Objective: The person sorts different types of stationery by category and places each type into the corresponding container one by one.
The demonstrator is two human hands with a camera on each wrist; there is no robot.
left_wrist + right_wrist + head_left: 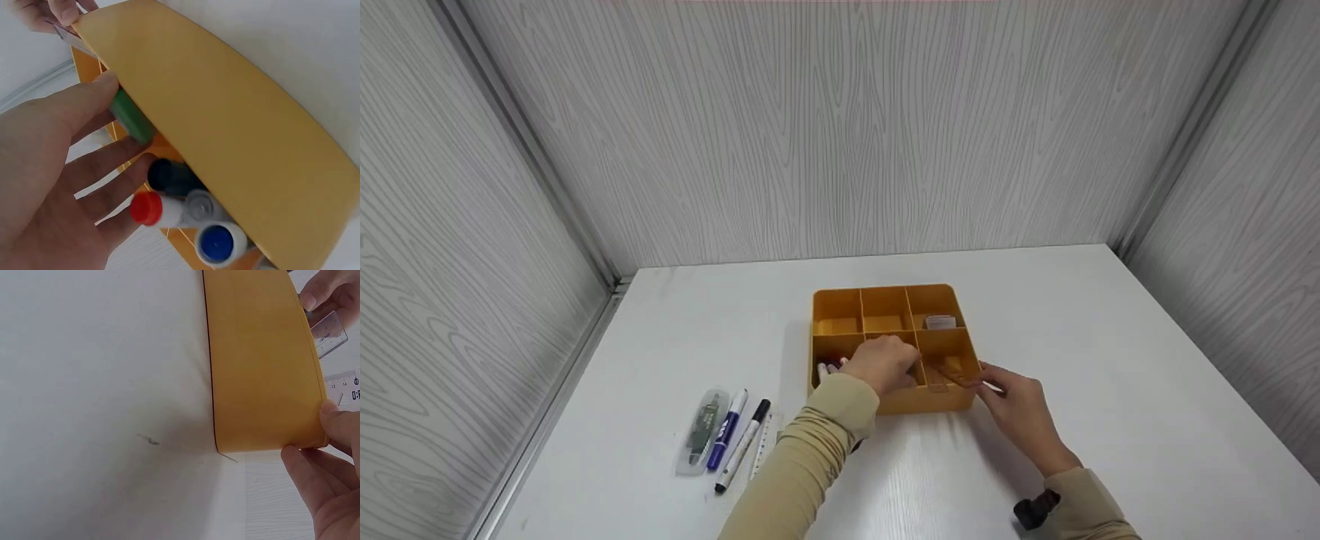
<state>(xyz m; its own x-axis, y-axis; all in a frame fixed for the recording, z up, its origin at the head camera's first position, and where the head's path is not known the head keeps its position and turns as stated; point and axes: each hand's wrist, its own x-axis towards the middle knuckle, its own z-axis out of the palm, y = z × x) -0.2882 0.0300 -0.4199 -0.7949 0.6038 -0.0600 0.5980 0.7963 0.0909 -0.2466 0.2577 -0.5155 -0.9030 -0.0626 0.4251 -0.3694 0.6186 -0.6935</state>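
Note:
A yellow-orange box (928,401) with several compartments stands on the table. My left hand (883,363) reaches into its front middle compartment. There its thumb and fingers hold a green, rounded piece (133,117), whose kind I cannot tell. Beside it, in the front left compartment, are several markers, among them one with a red cap (147,208) and one with a blue end (217,243). My right hand (1020,405) grips the box's front right corner, with thumb and fingers on either side of the wall. Clear rulers (341,389) stick up from the front right compartment.
To the left lie a clear case (703,433) with a dark green item inside, a purple marker (727,431), a white marker with black ends (743,447) and a white dotted strip (763,444). A small pale block (940,322) sits in the back right compartment. Panels enclose the table.

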